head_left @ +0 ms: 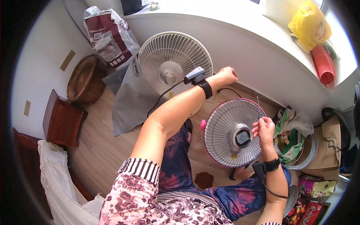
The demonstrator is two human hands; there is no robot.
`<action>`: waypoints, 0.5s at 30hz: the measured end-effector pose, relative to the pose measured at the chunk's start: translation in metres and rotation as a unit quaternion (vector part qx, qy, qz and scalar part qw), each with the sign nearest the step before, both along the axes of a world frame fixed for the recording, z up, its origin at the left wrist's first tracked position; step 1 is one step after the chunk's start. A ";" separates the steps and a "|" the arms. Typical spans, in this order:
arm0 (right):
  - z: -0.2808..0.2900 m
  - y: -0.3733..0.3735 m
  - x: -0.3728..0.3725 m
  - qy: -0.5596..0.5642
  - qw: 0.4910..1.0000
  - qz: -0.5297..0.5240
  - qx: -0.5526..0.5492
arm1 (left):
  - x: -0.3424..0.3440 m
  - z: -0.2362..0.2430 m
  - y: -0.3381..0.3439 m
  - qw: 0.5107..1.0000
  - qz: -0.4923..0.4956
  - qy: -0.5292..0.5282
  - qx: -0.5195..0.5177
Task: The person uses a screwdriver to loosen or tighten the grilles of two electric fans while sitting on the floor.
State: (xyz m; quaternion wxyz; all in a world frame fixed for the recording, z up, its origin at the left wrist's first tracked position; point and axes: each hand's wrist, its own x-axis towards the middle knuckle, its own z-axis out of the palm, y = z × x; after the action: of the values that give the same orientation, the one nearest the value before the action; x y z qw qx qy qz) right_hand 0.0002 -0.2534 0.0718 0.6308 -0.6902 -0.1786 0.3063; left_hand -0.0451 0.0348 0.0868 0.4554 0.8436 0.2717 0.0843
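Observation:
My left hand (227,76) is raised just right of the white standing fan (171,50), its fingers curled; what they hold, if anything, is hidden. Below it, a black cord runs along the floor. My right hand (263,130) grips a thin screwdriver (258,105), shaft pointing up, over the right side of a pink-rimmed round appliance (223,140) with a wire grille and dark center. That appliance stands between my legs. Both wrists wear black straps with small devices.
A grey sheet (125,112), large bag (112,39), woven basket (84,80) and wooden box (63,120) are left. Yellow bag (309,26) and red mesh roll (322,65) sit on the window ledge (247,22). Cardboard (324,146), bags and coiled wire crowd the right.

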 end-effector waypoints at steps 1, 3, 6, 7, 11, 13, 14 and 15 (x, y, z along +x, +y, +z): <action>0.001 0.001 0.001 0.002 1.000 -0.001 0.006 | -0.003 0.006 0.013 1.000 0.009 -0.010 0.000; 0.000 0.001 0.003 -0.002 1.000 -0.006 0.007 | -0.012 0.018 0.027 0.999 0.031 -0.027 -0.014; -0.002 0.002 0.004 0.000 1.000 -0.004 0.013 | -0.037 0.037 0.046 0.997 0.064 -0.046 0.026; -0.002 0.004 0.004 0.000 1.000 -0.001 0.016 | -0.047 0.040 0.054 0.993 0.078 -0.069 0.056; -0.005 0.000 0.009 -0.005 1.000 -0.009 0.003 | -0.077 0.048 0.076 0.951 0.102 -0.170 0.237; -0.002 -0.005 0.012 -0.013 1.000 -0.016 -0.005 | -0.088 0.047 0.095 0.895 0.116 -0.224 0.368; -0.001 -0.003 0.009 -0.016 1.000 -0.024 -0.013 | -0.099 0.042 0.111 0.870 0.130 -0.224 0.419; 0.000 -0.001 0.007 -0.010 1.000 -0.019 -0.019 | -0.108 0.042 0.121 0.866 0.145 -0.214 0.428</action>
State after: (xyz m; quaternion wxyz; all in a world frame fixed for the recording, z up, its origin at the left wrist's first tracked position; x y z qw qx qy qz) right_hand 0.0074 -0.2540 0.0713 0.6216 -0.7082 -0.1658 0.2907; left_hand -0.1534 0.1556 0.1283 0.0797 0.8681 0.2240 0.4358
